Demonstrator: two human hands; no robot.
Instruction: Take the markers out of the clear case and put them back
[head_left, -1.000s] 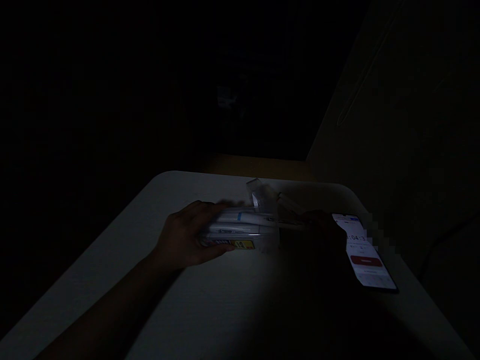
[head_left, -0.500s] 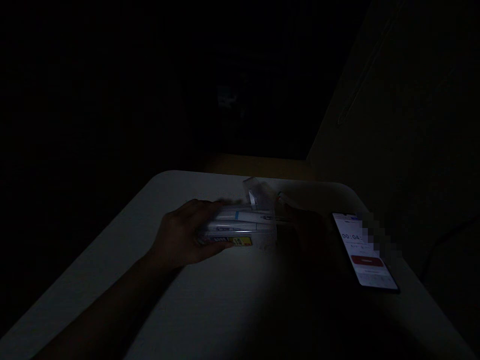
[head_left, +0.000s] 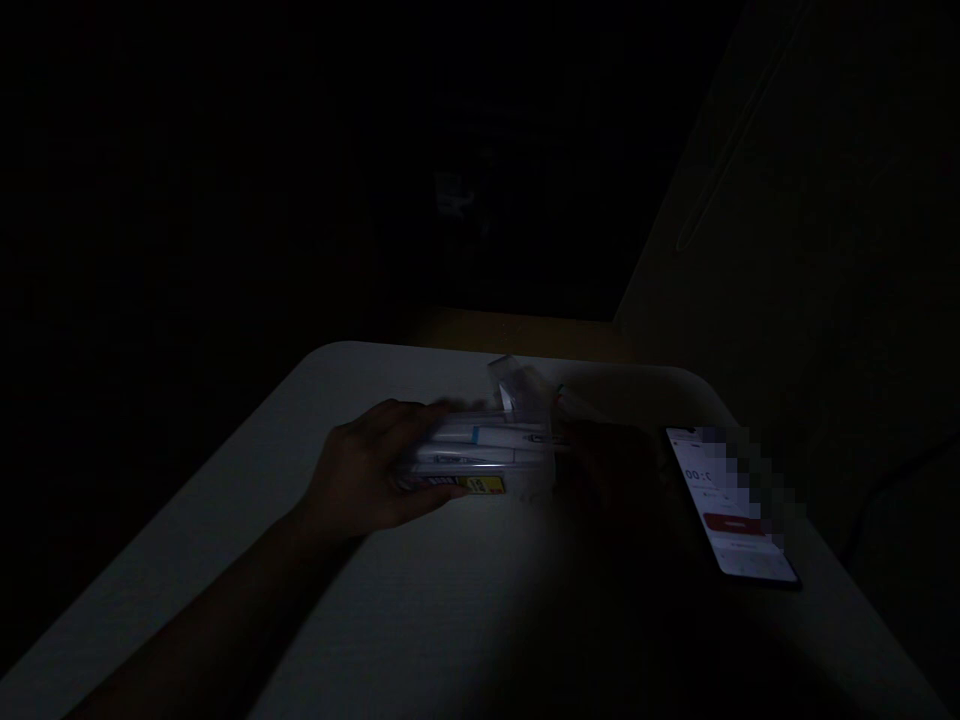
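Note:
My left hand (head_left: 360,470) is wrapped around the left end of a clear plastic case (head_left: 532,480), thumb on the near side and fingers over the far side. Inside lie several white markers (head_left: 502,437), one with a blue band, and a yellow label (head_left: 484,485) shows on the near side. The clear lid flap (head_left: 508,380) sticks up at the right end. My right hand (head_left: 611,460) is close to that end, where a marker end points towards it. Deep shadow hides its fingers. Beyond it lies a pale, slim thing with a teal tip (head_left: 561,390), hard to make out.
A lit phone (head_left: 742,550) with a timer screen, partly pixelated, lies on the right of the pale table (head_left: 405,600). A wall (head_left: 825,300) rises on the right, with a dark cable (head_left: 892,475) near it. The surroundings are very dark.
My right hand has shifted slightly left towards the case, and the marker end there sticks out less. My left hand and the case have hardly moved.

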